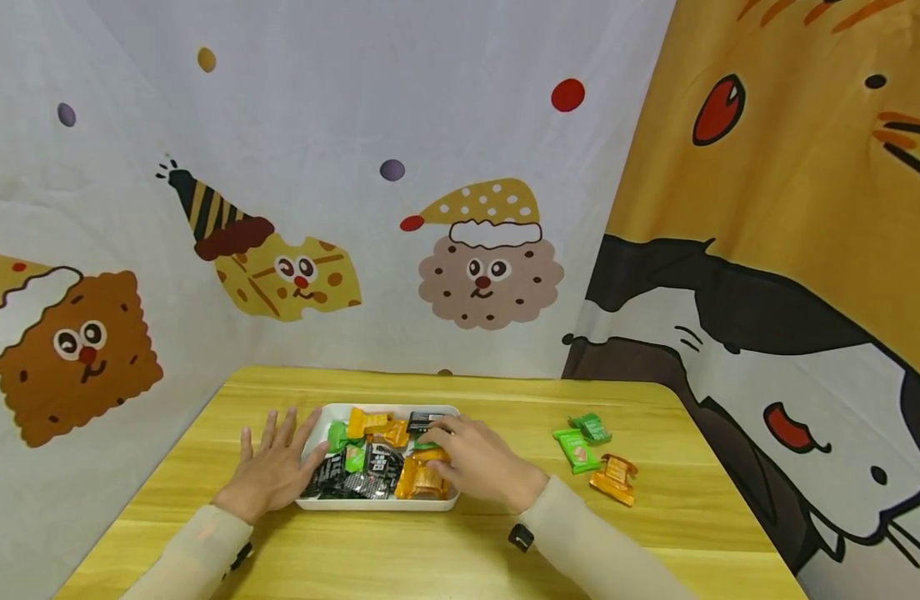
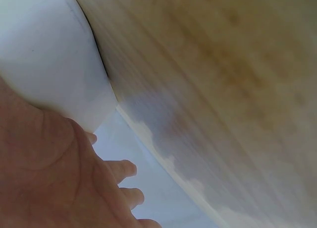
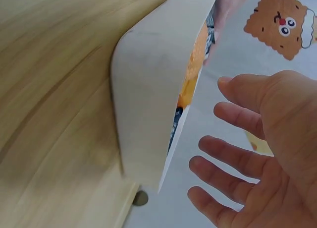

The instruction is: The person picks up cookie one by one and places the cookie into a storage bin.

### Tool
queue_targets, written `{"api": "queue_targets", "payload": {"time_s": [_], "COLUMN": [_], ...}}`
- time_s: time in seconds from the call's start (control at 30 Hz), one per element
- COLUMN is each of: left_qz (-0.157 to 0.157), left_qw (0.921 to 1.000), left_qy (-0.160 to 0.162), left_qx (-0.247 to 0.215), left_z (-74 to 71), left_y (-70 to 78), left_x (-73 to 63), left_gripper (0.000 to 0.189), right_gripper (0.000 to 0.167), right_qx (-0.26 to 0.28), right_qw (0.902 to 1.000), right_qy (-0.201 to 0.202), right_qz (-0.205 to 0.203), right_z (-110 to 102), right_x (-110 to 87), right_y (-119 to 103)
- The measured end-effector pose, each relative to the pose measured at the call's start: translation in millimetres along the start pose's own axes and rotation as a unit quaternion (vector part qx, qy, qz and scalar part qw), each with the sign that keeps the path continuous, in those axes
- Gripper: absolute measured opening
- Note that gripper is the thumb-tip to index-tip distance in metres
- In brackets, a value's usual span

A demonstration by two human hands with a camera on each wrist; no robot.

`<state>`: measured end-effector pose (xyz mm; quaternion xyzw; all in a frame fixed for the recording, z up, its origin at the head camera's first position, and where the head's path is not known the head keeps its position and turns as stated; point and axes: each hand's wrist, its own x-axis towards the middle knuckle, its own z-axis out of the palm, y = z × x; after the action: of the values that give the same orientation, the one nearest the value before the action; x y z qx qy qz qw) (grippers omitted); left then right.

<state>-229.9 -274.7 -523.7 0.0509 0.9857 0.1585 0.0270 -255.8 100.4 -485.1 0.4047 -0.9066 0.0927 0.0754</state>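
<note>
A white tray (image 1: 377,504) full of small wrapped snacks sits on the wooden table. My left hand (image 1: 268,467) is at its left end, fingers spread, thumb over the rim; whether it touches the tray I cannot tell. In the left wrist view, the left palm (image 2: 49,168) is beside the tray's wall (image 2: 54,54). Above the tray's right part is my right hand (image 1: 482,462), and the right wrist view shows its fingers (image 3: 233,158) loosely bent with nothing between them. Orange packets (image 1: 421,479), black packets (image 1: 385,465) and green packets (image 1: 338,436) lie in the tray, partly hidden by the right hand.
On the table (image 1: 340,554) to the right of the tray lie two green packets, a lighter one (image 1: 576,451) and a darker one (image 1: 591,427), with an orange packet (image 1: 615,479) nearby. A cloth printed with cartoons (image 1: 317,125) hangs behind the table.
</note>
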Motion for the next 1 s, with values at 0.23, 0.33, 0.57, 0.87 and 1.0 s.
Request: {"api": "queue_targets", "payload": {"time_s": [0.23,0.33,0.57,0.87,1.0], "left_qz": [-0.002,-0.002,-0.001,-0.003,-0.002], "left_qw": [1.0,1.0,1.0,1.0,1.0], "left_qy": [-0.002,0.0,0.004,0.002,0.005], "left_qx": [0.0,0.002,-0.005,-0.004,-0.007], "left_z": [0.7,0.8,1.2,1.8,1.1], "left_y": [0.1,-0.1,-0.5,-1.5,-1.0], "left_x": [-0.5,-0.2,0.3,1.3,1.4], "left_gripper": [0.079,0.079,0.078,0.077,0.077], "right_gripper": [0.043,0.044,0.048,0.048,0.049], "right_qx": [0.024,0.034,0.025,0.019,0.009], "right_qw": [0.9991,0.998,0.9952,0.989,0.9885], "right_qy": [0.018,0.022,0.031,0.034,0.038], "right_qz": [0.03,0.048,0.089,0.142,0.146], "right_z": [0.6,0.5,2.5,-0.8,-2.5], "right_x": [-22.6,-31.1,-53.6,-82.6,-97.3], "right_y": [21.3,30.4,52.7,83.6,97.2]}}
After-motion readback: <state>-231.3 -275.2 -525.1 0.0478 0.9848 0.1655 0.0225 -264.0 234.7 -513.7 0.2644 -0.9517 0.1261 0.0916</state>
